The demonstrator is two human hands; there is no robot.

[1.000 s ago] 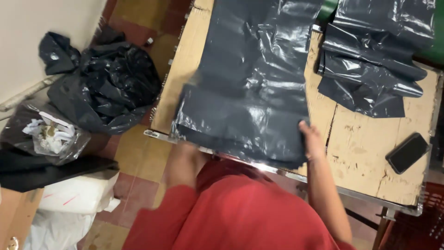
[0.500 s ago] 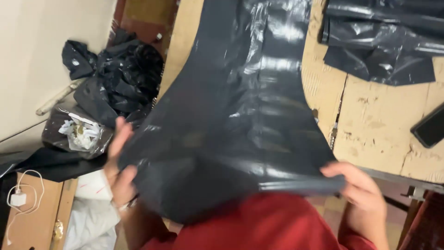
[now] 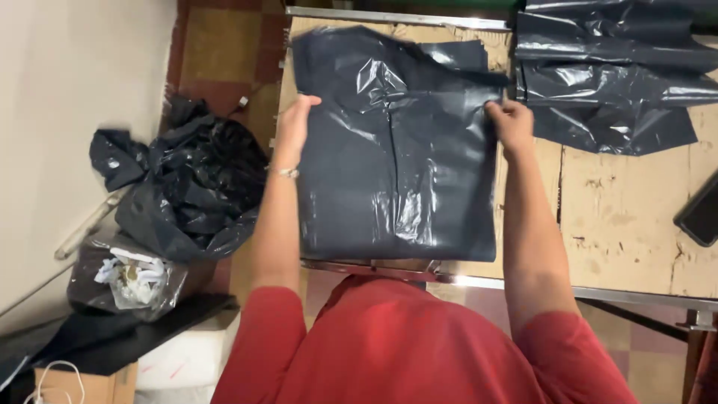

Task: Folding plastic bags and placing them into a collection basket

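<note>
The left hand (image 3: 297,120) and right hand (image 3: 510,123) are each pinching a side edge of a folded black plastic bag (image 3: 396,157), which is lying flat at the near left corner of the worn wooden surface (image 3: 621,217). A stack of folded black bags (image 3: 613,75) is sitting toward the far edge, and a dark phone (image 3: 701,213) is lying at the right edge.

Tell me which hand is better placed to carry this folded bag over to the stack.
Probably the right hand. It grips the bag at the edge nearest the stack, which lies just beyond it. The left hand holds the far edge, by the table side.
</note>
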